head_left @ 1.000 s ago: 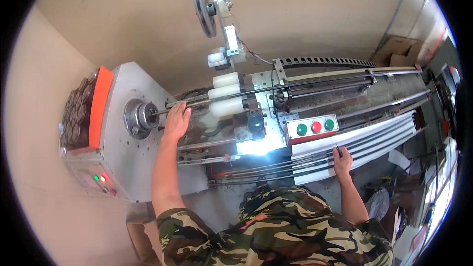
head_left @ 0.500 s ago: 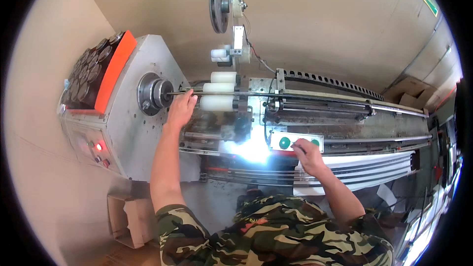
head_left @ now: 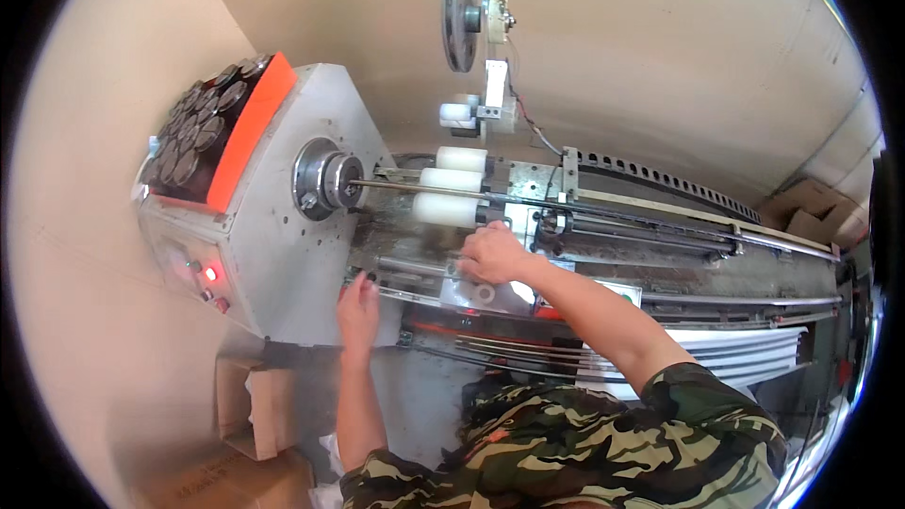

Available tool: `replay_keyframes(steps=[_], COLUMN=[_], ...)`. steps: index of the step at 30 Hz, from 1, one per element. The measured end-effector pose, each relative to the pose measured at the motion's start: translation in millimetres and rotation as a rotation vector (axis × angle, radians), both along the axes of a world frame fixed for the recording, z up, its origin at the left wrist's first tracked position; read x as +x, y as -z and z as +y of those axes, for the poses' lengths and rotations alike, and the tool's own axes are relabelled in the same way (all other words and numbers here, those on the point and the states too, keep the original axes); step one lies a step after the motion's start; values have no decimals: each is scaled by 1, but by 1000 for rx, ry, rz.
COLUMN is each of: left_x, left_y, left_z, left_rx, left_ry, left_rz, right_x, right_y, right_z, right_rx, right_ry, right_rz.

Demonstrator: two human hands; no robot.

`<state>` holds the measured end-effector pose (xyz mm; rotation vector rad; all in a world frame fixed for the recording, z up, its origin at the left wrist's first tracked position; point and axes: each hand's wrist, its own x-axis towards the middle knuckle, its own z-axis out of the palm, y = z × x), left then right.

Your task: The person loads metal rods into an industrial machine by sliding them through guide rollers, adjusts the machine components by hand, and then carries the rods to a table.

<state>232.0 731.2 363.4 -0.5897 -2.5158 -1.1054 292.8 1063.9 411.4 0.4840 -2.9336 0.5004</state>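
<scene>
At five o'clock from the white rollers, the right hand curls; at seven, the left hand bends (I cannot tell what either holds). The long rod points from the round metal holder toward three o'clock.

Passable over the machine bed between the left hand and right hand. Blocked farther back by white rollers and a long rod (running out from the chuck).
</scene>
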Motion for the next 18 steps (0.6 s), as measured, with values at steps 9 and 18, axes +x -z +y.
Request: replay_keyframes(steps=[9,18], left_x=[64,-19], left_y=[-54,-112], left_z=[62,149], left_rx=[-242,-427], left_ry=[18,68], left_rz=[-21,141], right_x=[0,3], right_y=[13,24], right_z=[-13,-8], right_rx=[-141,-165], right_ry=[24,15], right_rz=[102,102])
